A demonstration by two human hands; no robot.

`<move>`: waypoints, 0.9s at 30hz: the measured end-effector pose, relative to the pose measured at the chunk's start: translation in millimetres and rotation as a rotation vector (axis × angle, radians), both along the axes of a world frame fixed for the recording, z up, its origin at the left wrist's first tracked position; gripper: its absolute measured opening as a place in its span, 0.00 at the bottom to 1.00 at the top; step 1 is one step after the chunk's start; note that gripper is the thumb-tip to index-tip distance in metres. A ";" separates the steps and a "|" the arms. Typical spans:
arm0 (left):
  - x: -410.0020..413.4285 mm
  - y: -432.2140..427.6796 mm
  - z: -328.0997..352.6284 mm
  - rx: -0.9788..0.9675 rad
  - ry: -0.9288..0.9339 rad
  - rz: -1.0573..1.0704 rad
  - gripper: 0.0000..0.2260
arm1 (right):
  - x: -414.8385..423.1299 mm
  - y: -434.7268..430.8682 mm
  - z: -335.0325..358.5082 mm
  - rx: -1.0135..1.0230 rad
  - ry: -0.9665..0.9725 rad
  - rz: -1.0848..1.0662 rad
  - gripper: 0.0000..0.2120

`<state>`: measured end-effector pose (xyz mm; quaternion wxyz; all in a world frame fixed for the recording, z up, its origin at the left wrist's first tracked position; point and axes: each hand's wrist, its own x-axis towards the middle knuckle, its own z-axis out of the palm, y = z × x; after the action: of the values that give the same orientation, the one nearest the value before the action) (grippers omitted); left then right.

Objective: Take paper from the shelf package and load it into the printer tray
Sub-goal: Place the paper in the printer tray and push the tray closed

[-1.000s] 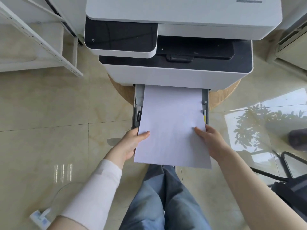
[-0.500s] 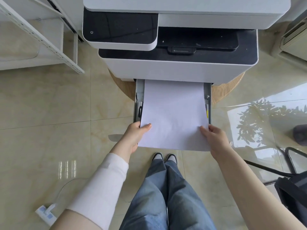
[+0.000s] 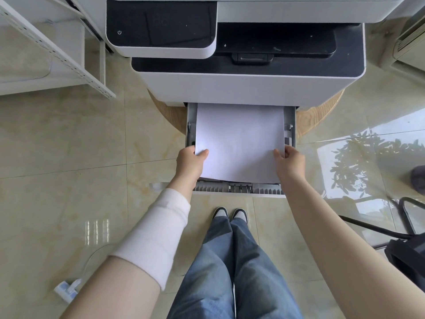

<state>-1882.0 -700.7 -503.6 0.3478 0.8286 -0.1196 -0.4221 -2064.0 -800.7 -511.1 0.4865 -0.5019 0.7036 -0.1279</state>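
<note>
Nearest the camera are the person's blue denim trouser legs (image 3: 230, 272) and dark shoes with white toes (image 3: 230, 213), standing on a glossy beige tiled floor (image 3: 57, 203). A white plug adapter (image 3: 66, 291) lies on the tiles to the left. The left forearm wears a white elastic sleeve (image 3: 156, 238). Further out, the left hand (image 3: 189, 163) pinches the left edge of a white stack of paper (image 3: 239, 143), thumb on top; the right hand (image 3: 291, 163) pinches the right edge the same way, each grip closed on the sheets. The stack lies over the pulled-out grey printer tray (image 3: 239, 188), its near edge just short of the tray's ribbed front wall, its far end under the white and black printer (image 3: 248, 86). The printer rests on a round wooden surface (image 3: 319, 116). A white metal shelf (image 3: 57, 54) stands far left.
</note>
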 end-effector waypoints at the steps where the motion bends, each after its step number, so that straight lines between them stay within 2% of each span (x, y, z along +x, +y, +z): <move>1: -1.0 0.1 -0.4 0.020 -0.016 -0.003 0.10 | 1.0 1.0 -1.8 -0.002 0.007 -0.005 0.05; 4: -3.7 0.1 -3.2 0.072 -0.082 -0.033 0.16 | 3.6 2.7 -5.9 -0.023 0.043 -0.007 0.05; 8: -10.1 1.9 -1.1 0.075 -0.196 -0.077 0.13 | 4.5 6.8 -4.2 -0.067 0.071 -0.003 0.05; 11: -17.5 4.7 5.3 0.055 -0.306 -0.088 0.16 | 4.2 11.6 0.2 -0.099 0.085 0.005 0.05; 15: -27.2 12.7 13.8 -0.045 -0.372 -0.029 0.22 | 0.2 20.2 6.8 -0.241 0.092 0.023 0.17; 18: -25.8 22.6 9.8 -0.058 -0.544 -0.090 0.21 | -9.2 26.3 4.9 -0.345 0.141 0.131 0.20; 23: -19.1 32.2 5.3 -0.066 -0.646 -0.204 0.20 | -27.0 35.8 -0.8 -0.599 0.331 0.325 0.23; 25: -18.8 36.8 4.5 -0.147 -0.713 -0.306 0.16 | -32.6 40.0 -0.1 -0.679 0.336 0.393 0.21; 27: -23.4 39.1 7.8 -0.222 -0.714 -0.424 0.11 | -35.2 45.2 0.3 -0.762 0.296 0.485 0.14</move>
<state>-1905.4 -661.6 -495.8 0.2772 0.8374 -0.4447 -0.1553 -2099.2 -755.5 -510.8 0.1780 -0.8073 0.5308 -0.1867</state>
